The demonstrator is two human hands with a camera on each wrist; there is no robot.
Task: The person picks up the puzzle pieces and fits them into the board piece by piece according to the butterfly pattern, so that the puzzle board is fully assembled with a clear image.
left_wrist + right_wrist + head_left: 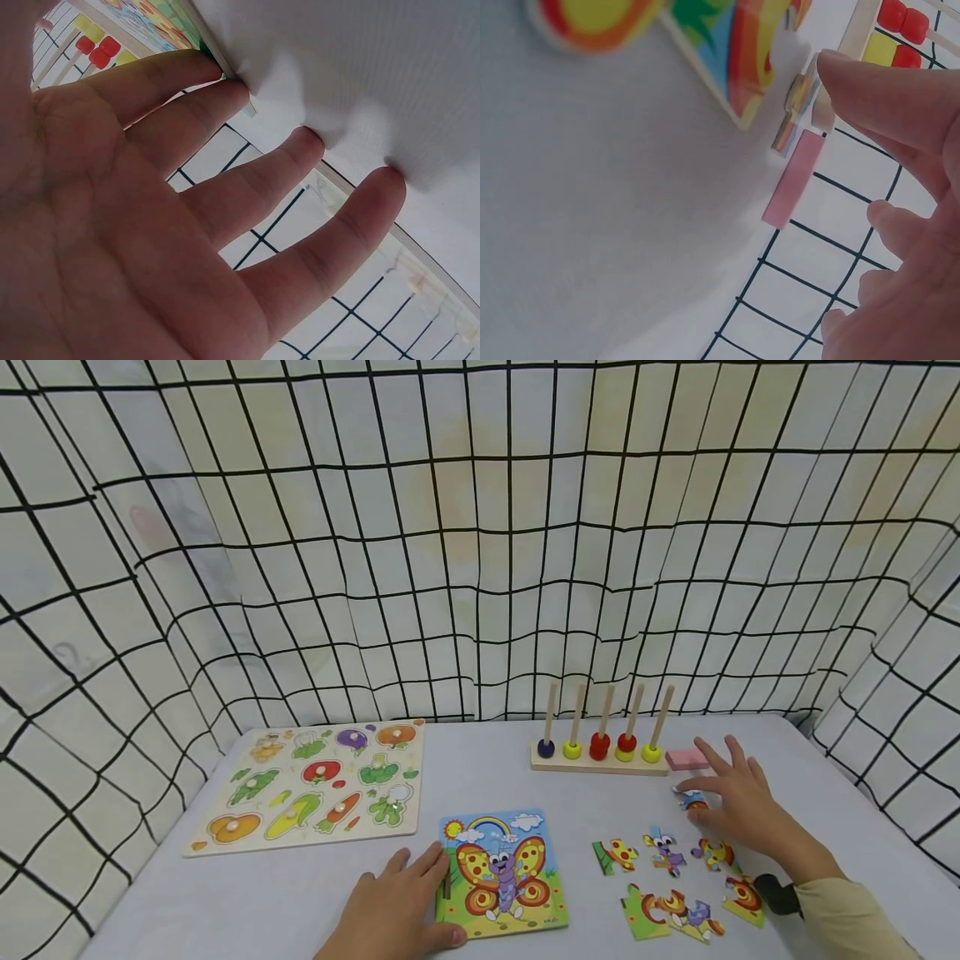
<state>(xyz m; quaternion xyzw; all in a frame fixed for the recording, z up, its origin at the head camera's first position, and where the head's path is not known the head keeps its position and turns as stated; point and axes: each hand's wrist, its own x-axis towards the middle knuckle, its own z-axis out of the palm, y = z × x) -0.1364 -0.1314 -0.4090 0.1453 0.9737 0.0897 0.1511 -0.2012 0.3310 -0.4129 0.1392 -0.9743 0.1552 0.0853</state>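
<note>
My left hand (397,902) rests at the left edge of a butterfly puzzle board (506,872), its fingertips along that edge and the thumb by the lower corner. The left wrist view shows these fingers extended and spread, with the white tabletop at their tips. My right hand (738,797) is over the right side of the table, fingers spread. Its thumb and index finger are right at a small rainbow puzzle piece (694,801), which they partly cover; in the right wrist view the thumb tip overlaps that piece (786,135).
Several loose puzzle pieces (663,852) lie between the board and my right forearm. Behind them stand a peg stacker (598,763) with coloured beads and a pink block (686,759). A vegetable knob puzzle (288,797) lies at the back left. Black netting (480,585) encloses the table.
</note>
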